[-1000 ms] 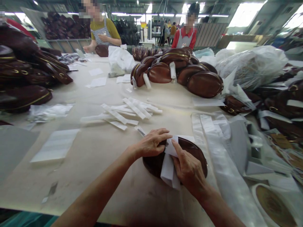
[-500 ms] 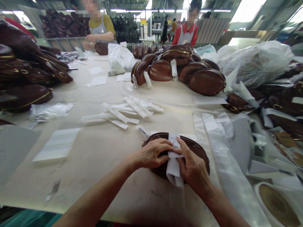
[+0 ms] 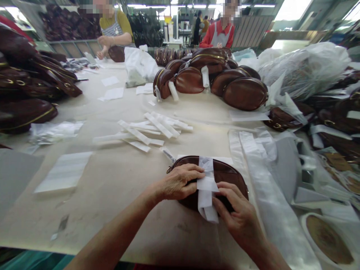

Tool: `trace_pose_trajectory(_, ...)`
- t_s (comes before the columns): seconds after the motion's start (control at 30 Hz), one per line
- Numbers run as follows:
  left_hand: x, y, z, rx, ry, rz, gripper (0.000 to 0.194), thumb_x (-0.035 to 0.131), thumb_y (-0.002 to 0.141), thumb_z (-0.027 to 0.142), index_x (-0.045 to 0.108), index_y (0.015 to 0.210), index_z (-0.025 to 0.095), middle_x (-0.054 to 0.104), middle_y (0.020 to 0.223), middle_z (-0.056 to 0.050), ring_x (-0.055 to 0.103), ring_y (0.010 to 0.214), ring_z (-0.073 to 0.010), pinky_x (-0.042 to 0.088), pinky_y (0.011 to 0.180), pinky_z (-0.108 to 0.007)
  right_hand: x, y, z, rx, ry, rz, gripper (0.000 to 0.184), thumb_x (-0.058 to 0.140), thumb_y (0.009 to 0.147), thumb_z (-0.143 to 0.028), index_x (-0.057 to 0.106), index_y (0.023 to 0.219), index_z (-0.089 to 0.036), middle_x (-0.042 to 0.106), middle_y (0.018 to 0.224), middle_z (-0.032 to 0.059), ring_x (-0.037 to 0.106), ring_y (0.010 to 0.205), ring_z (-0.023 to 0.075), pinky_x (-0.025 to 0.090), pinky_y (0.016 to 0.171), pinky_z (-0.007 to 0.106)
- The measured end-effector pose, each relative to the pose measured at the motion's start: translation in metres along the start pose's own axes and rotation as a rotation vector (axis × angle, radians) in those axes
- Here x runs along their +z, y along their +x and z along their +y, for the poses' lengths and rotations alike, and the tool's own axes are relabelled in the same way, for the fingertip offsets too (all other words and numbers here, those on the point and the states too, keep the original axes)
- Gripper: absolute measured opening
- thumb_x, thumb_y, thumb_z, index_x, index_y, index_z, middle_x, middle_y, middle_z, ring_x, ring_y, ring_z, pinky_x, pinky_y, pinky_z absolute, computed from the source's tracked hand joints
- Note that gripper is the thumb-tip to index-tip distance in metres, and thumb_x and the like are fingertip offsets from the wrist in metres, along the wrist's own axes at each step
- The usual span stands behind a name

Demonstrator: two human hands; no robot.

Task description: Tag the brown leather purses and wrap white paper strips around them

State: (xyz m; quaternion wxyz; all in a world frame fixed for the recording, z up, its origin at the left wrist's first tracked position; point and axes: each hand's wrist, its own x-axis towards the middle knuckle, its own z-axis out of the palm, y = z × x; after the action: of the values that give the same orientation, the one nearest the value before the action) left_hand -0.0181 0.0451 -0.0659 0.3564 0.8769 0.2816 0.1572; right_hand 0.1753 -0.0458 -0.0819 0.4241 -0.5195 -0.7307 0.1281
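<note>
A dark brown leather bag [image 3: 229,170] lies on its side on the table before me. Down its middle runs a white paper strip [image 3: 207,184], folded over itself with a loose, curled lower end. My left hand [image 3: 180,182] rests on the bag's left half, its fingers closed at the strip's left edge. From the right, my right hand [image 3: 234,206] pinches the strip's other edge between thumb and fingers. Whatever lies under the wrapping is hidden. A zip pull in a clear sleeve [image 3: 168,153] sticks out at the bag's upper left.
Loose white strips [image 3: 149,129] lie beyond the bag. Finished-looking brown bags [image 3: 244,93] are heaped farther back, with more bags [image 3: 25,86] at left. A tape dispenser [image 3: 295,168] and plastic sleeves [image 3: 261,195] stand at right. Two co-workers are across the table.
My right hand has shifted down and to the right, off the top of the strip to its lower right edge. The left hand stays almost in place. More of the strip shows.
</note>
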Motion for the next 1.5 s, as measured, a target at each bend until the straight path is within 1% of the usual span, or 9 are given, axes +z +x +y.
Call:
trace_pose_trajectory(0.27,0.011,-0.001,-0.002,0.071,0.054,0.112,0.035,0.053,0.079,0.017,0.058,0.114,0.015,0.057,0.123,-0.011,0.05,0.116,-0.0192,0.039,0.102,-0.032,0.012,-0.002,0.001,-0.069,-0.062,0.005,0.015,0.051,0.084,-0.014,0.064,0.089,-0.02,0.063,0.091,0.0075,0.063,0.083,0.0171,0.055,0.071,0.027)
trace_pose_trajectory(0.4,0.017,-0.002,-0.001,0.096,0.12,0.134,0.036,0.052,0.078,0.016,0.056,0.113,0.015,0.055,0.124,-0.012,0.048,0.119,-0.0215,0.039,0.103,-0.035,0.015,-0.004,0.002,0.015,-0.055,0.091,0.012,0.055,0.08,-0.016,0.057,0.091,-0.021,0.062,0.088,0.0055,0.062,0.082,0.0179,0.055,0.07,0.029)
trace_pose_trajectory(0.57,0.019,-0.003,0.004,0.137,0.212,0.151,0.033,0.049,0.08,0.016,0.056,0.112,0.012,0.054,0.121,-0.015,0.046,0.119,-0.0232,0.04,0.102,-0.036,0.017,-0.009,0.004,0.035,-0.09,0.13,0.041,0.054,0.08,-0.016,0.05,0.121,-0.019,0.052,0.115,0.0133,0.058,0.098,0.0221,0.056,0.076,0.035)
trace_pose_trajectory(0.8,0.025,-0.003,0.002,0.285,0.333,0.237,0.019,0.047,0.085,0.017,0.059,0.1,0.014,0.061,0.11,-0.01,0.05,0.111,-0.0217,0.042,0.096,-0.036,0.022,-0.015,0.008,-0.141,-0.134,0.055,0.026,0.051,0.084,-0.009,0.064,0.103,-0.019,0.063,0.1,0.0099,0.058,0.096,0.0213,0.054,0.081,0.037)
trace_pose_trajectory(1.1,0.033,-0.007,0.001,0.453,0.375,0.282,0.022,0.04,0.088,0.011,0.061,0.09,0.012,0.067,0.099,-0.008,0.058,0.096,-0.0167,0.046,0.087,-0.03,0.022,-0.015,0.006,-0.113,-0.088,0.079,0.019,0.053,0.084,-0.012,0.067,0.094,-0.021,0.066,0.09,0.0071,0.061,0.087,0.0193,0.054,0.077,0.036)
trace_pose_trajectory(1.17,0.029,-0.011,0.002,0.442,0.364,0.24,0.022,0.04,0.089,0.014,0.061,0.095,0.012,0.066,0.104,-0.009,0.057,0.102,-0.0167,0.046,0.092,-0.029,0.023,-0.015,0.007,-0.114,-0.083,0.084,0.02,0.052,0.084,-0.011,0.067,0.093,-0.02,0.066,0.089,0.0069,0.061,0.086,0.0189,0.054,0.076,0.036)
trace_pose_trajectory(1.27,0.024,-0.02,0.004,0.425,0.363,0.122,0.034,0.046,0.09,0.034,0.056,0.11,0.008,0.061,0.118,-0.015,0.052,0.116,-0.0218,0.042,0.101,-0.035,0.024,-0.015,0.008,-0.12,-0.09,0.083,0.02,0.051,0.084,-0.009,0.065,0.093,-0.019,0.065,0.089,0.0074,0.06,0.087,0.0189,0.054,0.076,0.035)
trace_pose_trajectory(1.37,0.027,-0.027,0.004,0.423,0.419,0.068,0.057,0.051,0.085,0.048,0.048,0.12,0.004,0.055,0.125,-0.02,0.045,0.124,-0.0271,0.041,0.102,-0.041,0.017,-0.014,0.006,-0.14,-0.085,0.019,0.021,0.048,0.085,-0.01,0.064,0.097,-0.017,0.064,0.092,0.0092,0.058,0.09,0.0195,0.054,0.079,0.036)
trace_pose_trajectory(1.5,0.04,-0.028,0.004,0.427,0.558,0.167,0.031,0.045,0.089,0.023,0.051,0.113,0.006,0.058,0.121,-0.018,0.048,0.122,-0.0245,0.046,0.097,-0.038,-0.004,-0.017,0.005,-0.219,-0.1,-0.262,0.036,0.049,0.085,-0.016,0.054,0.12,-0.01,0.06,0.114,0.0152,0.053,0.108,0.0239,0.05,0.09,0.04)
